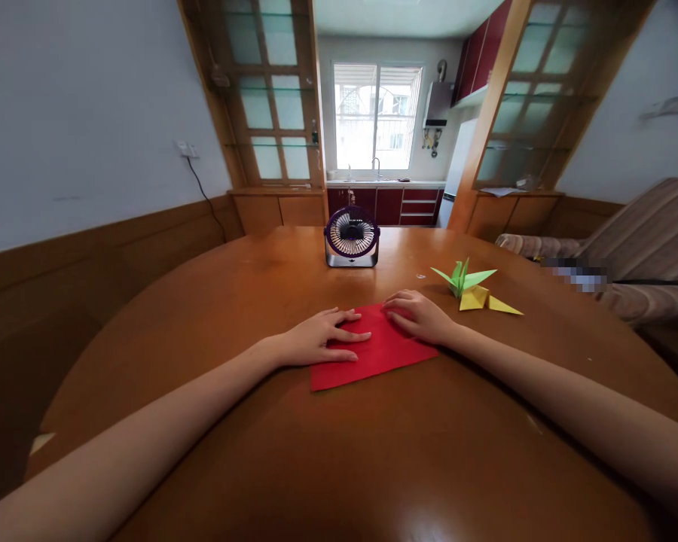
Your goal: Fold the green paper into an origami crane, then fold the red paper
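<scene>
A red sheet of paper lies flat on the brown wooden table, its near edge slanting up to the right. My left hand rests on its left part, palm down and fingers spread. On the far right part, my right hand touches the paper with bent fingers, the thumb held apart from them. Part of the sheet's left and right sides is hidden under my hands. To the right of my right hand stand a green origami crane and a yellow folded-paper piece, close together.
A small purple desk fan stands behind the paper at the table's far side. A striped sofa is off to the right. Beyond the table are wooden cabinets and a kitchen with a window.
</scene>
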The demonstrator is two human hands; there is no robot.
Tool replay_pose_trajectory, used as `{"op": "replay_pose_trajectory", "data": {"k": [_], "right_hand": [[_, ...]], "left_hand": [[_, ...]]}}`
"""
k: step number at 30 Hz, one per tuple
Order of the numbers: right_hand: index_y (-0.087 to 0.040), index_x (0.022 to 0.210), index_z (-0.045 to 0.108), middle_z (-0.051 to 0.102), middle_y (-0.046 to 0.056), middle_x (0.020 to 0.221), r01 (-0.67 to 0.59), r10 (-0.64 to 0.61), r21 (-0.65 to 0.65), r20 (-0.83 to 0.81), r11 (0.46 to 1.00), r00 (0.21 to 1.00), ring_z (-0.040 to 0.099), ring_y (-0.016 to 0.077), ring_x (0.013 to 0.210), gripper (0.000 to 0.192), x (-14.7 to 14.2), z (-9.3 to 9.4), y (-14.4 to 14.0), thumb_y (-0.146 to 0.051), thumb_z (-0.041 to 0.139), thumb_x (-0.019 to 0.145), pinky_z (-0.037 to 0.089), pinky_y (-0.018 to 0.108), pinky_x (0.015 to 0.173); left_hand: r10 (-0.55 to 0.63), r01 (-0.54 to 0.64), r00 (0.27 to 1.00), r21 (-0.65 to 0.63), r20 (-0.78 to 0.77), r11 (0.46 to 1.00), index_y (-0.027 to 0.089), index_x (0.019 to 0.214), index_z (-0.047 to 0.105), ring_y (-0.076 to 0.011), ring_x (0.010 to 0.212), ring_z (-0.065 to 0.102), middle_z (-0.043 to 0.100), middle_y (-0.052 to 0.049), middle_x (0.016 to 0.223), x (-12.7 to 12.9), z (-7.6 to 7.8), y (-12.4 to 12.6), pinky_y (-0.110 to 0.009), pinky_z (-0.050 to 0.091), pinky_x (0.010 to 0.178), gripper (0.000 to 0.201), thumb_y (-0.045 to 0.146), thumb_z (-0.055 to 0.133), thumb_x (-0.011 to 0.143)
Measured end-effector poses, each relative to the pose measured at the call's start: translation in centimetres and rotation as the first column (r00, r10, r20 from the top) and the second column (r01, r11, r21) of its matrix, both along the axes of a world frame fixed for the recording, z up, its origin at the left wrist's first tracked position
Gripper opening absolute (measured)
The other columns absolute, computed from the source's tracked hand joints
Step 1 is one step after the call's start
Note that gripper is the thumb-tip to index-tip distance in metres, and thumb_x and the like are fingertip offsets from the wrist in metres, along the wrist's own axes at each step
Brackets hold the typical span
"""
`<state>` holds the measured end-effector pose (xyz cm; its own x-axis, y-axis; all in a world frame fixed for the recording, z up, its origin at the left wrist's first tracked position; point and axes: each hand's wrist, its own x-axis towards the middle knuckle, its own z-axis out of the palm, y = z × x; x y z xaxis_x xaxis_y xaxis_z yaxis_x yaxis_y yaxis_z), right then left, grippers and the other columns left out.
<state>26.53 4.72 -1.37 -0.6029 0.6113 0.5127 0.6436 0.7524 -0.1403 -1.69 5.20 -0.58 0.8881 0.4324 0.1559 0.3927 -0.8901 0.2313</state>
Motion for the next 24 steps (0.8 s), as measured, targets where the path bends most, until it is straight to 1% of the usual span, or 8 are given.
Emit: {"op": "replay_pose_trajectory", "data": {"k": [3,6,9,12,14,17,20,24], "right_hand": [[-0.012,0.114,0.064,0.066,0.015,0.114,0.095,-0.095,-0.019,0.001,0.995,0.995,0.062,0.0267,0.104,0.031,0.7,-0.3,0.8,-0.028,0.051,0.091,0.048,0.044,0.093],[-0.011,0.124,0.058,0.064,0.017,0.123,0.138,-0.135,-0.077,0.045,0.987,0.990,0.061,0.0293,0.111,0.041,1.0,-0.4,1.2,-0.032,0.054,0.089,0.046,0.046,0.097],[-0.010,0.126,0.057,0.065,0.017,0.120,0.151,-0.144,-0.088,0.082,0.985,0.986,0.061,0.0296,0.111,0.045,0.9,-0.3,1.3,-0.034,0.055,0.088,0.042,0.048,0.100],[-0.012,0.122,0.059,0.067,0.015,0.114,0.147,-0.142,-0.054,0.091,0.988,0.986,0.061,0.0283,0.108,0.041,0.7,-0.1,1.3,-0.034,0.057,0.087,0.035,0.051,0.106],[-0.014,0.118,0.061,0.067,0.013,0.110,0.150,-0.147,-0.035,0.083,0.988,0.986,0.061,0.0276,0.106,0.037,0.6,0.0,1.3,-0.034,0.058,0.087,0.032,0.053,0.106],[-0.015,0.112,0.063,0.065,0.012,0.106,0.156,-0.155,-0.014,0.055,0.988,0.986,0.059,0.0276,0.103,0.034,0.5,0.2,1.3,-0.035,0.061,0.085,0.036,0.052,0.102],[-0.014,0.110,0.064,0.063,0.012,0.104,0.124,-0.124,-0.013,0.005,0.992,0.992,0.058,0.0273,0.100,0.033,0.3,0.4,1.0,-0.034,0.063,0.083,0.042,0.048,0.094],[-0.014,0.109,0.064,0.062,0.010,0.098,0.042,-0.050,-0.063,-0.126,0.997,0.991,0.060,0.0212,0.086,0.030,-0.2,0.5,0.4,-0.028,0.063,0.082,0.049,0.037,0.080]], "left_hand": [[0.015,-0.015,1.000,-0.066,-0.015,0.998,0.037,0.132,0.055,-0.0292,0.142,0.030,0.033,-0.008,0.154,0.0,0.0,0.1,-0.053,0.021,0.115,0.043,0.051,0.052,0.092],[0.037,-0.037,0.999,-0.099,-0.002,0.994,0.036,0.130,0.057,-0.0266,0.142,0.030,0.035,-0.007,0.153,0.0,0.0,0.1,-0.051,0.020,0.116,0.039,0.049,0.044,0.096],[0.048,-0.044,0.998,-0.072,0.043,0.996,0.032,0.135,0.053,-0.0235,0.139,0.036,0.040,-0.008,0.150,0.1,-0.1,0.0,-0.049,0.022,0.117,0.040,0.045,0.041,0.098],[0.037,-0.035,0.998,-0.027,0.060,0.999,0.031,0.138,0.050,-0.0231,0.137,0.039,0.041,-0.008,0.150,0.3,-0.3,-0.1,-0.048,0.024,0.116,0.042,0.043,0.042,0.098],[0.028,-0.028,0.998,0.004,0.055,1.000,0.031,0.137,0.051,-0.0234,0.136,0.040,0.041,-0.008,0.150,0.3,-0.4,-0.1,-0.048,0.025,0.115,0.041,0.042,0.042,0.099],[0.019,-0.022,0.998,0.047,0.052,0.999,0.029,0.135,0.053,-0.0239,0.134,0.043,0.043,-0.010,0.148,0.3,-0.4,-0.2,-0.047,0.029,0.114,0.040,0.041,0.041,0.099],[0.014,-0.018,0.999,0.074,0.052,0.997,0.028,0.135,0.054,-0.0245,0.132,0.045,0.045,-0.010,0.146,0.3,-0.3,-0.3,-0.047,0.031,0.112,0.040,0.041,0.041,0.099],[0.022,-0.025,0.999,0.087,0.036,0.996,0.028,0.136,0.052,-0.0251,0.132,0.045,0.045,-0.010,0.146,0.4,-0.2,-0.5,-0.046,0.031,0.112,0.042,0.042,0.038,0.099]]}}
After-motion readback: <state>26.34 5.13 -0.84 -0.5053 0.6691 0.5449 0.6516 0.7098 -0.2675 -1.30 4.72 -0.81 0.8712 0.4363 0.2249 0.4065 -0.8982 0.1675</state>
